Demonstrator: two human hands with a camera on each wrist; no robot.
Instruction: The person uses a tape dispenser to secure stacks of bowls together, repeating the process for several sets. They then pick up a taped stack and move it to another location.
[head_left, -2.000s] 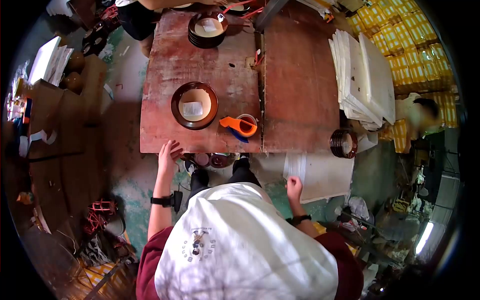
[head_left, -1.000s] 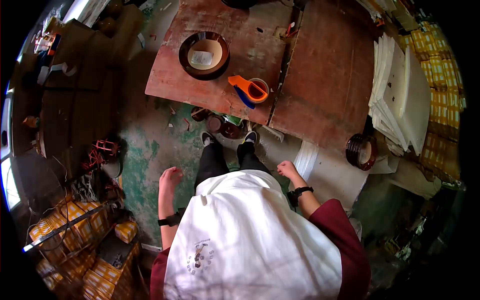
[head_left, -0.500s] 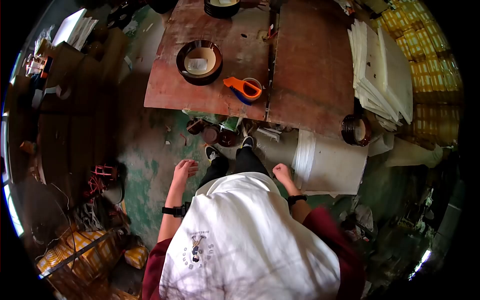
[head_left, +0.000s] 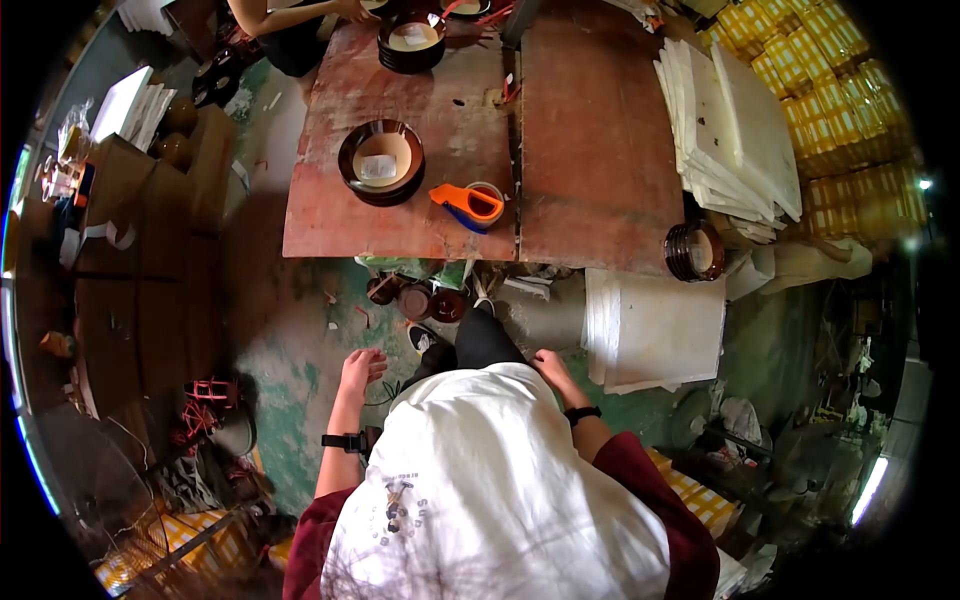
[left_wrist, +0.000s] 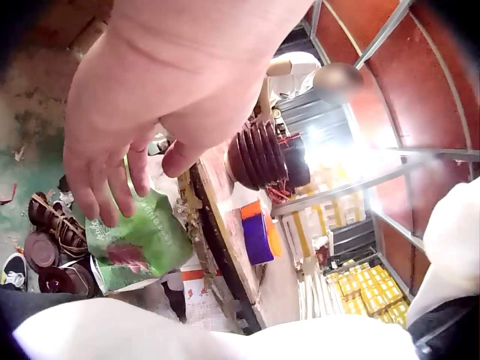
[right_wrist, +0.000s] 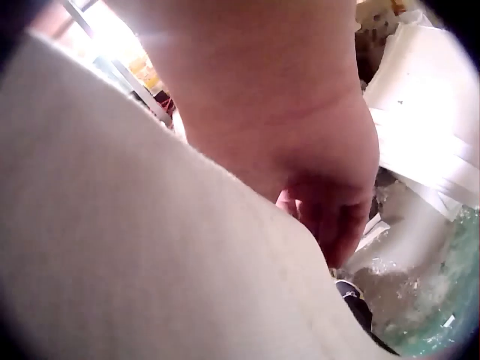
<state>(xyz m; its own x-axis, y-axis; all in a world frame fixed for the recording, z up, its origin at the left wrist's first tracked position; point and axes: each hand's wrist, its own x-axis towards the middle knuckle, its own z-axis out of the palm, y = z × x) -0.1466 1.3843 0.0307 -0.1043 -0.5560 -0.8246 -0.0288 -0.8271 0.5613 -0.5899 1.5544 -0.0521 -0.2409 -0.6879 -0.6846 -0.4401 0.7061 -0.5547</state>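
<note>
Both hands hang at the person's sides, off the table. My left hand (head_left: 360,370) is empty, its fingers loosely extended; the left wrist view shows the same hand (left_wrist: 165,97) with fingers slightly bent and apart. The right hand (head_left: 551,367) hangs beside the shirt; in the right wrist view its fingers (right_wrist: 341,232) curl loosely, with nothing seen in them. On the table stand a stack of brown-rimmed bowls (head_left: 412,170) with a white label in the top one, and an orange and blue tape dispenser (head_left: 468,207) to its right. Neither hand touches them.
Another bowl stack (head_left: 411,55) stands farther back, near another person's arm (head_left: 290,18). More bowls (head_left: 693,251) stand at the table's right corner, below white foam sheets (head_left: 735,130). Under the front edge lie pots (head_left: 415,302) and a green bag (left_wrist: 142,240). Boxes (head_left: 130,320) line the left.
Since the earlier frames the head view has shifted, bringing the far bowls and the other person's arm back into view. The left hand has dropped from near the table edge to the side.
</note>
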